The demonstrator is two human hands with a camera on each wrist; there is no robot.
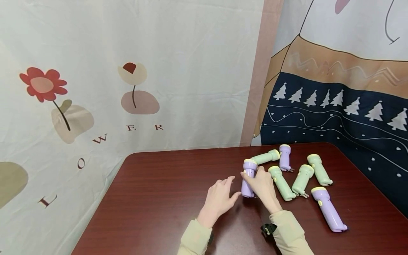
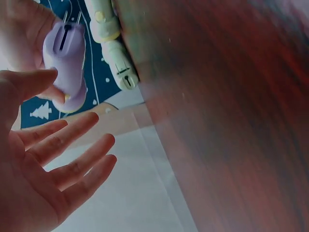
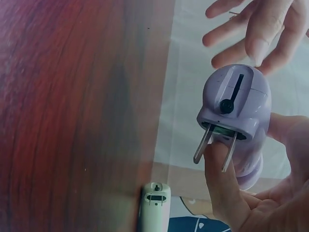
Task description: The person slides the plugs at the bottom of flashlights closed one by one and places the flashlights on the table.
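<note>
My right hand (image 1: 264, 186) grips a purple flashlight (image 1: 247, 184) with a yellow-rimmed head, held above the table with that head pointing away. In the right wrist view its tail end faces the camera, showing a black slider in a slot and two metal plug prongs (image 3: 203, 143) folded out. My left hand (image 1: 219, 198) is just left of the flashlight, fingers spread and holding nothing. Its thumb is close to the tail end; whether it touches, I cannot tell. In the left wrist view the left palm (image 2: 34, 188) lies below the purple flashlight (image 2: 65, 63).
Several green flashlights, one of them lying crosswise (image 1: 265, 157), are on the right side of the brown table (image 1: 159, 198). Two more purple flashlights lie there, one at the back (image 1: 285, 157) and one near the front right (image 1: 329, 210). Printed curtains (image 1: 191, 71) hang behind the table.
</note>
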